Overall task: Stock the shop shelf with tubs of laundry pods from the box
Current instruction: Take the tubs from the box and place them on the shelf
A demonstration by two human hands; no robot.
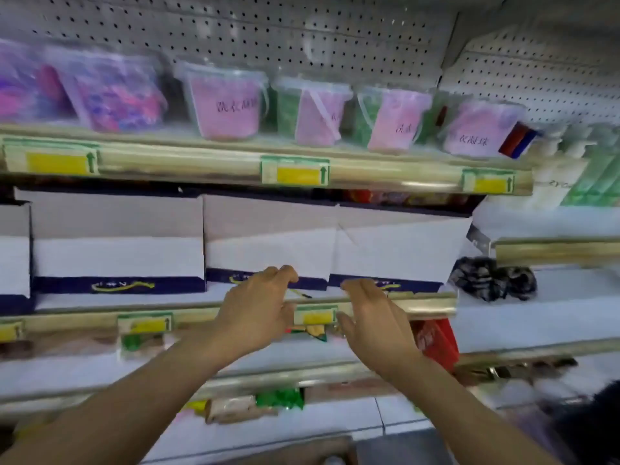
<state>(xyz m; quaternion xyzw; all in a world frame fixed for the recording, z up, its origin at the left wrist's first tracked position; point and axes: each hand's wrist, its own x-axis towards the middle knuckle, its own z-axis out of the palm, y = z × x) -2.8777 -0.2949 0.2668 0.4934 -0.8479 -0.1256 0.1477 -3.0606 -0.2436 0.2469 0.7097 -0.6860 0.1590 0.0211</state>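
Both arms reach forward; left hand (258,308) and right hand (375,317) hold nothing, fingers loosely curled. Four tubs (228,107) stand upright on the top shelf (214,167).

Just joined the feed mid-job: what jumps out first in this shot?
Two bare hands, left hand and right hand, reach forward empty at centre, in front of the white boxes on the middle shelf. Above them, a row of clear tubs with pink labels lines the top shelf.
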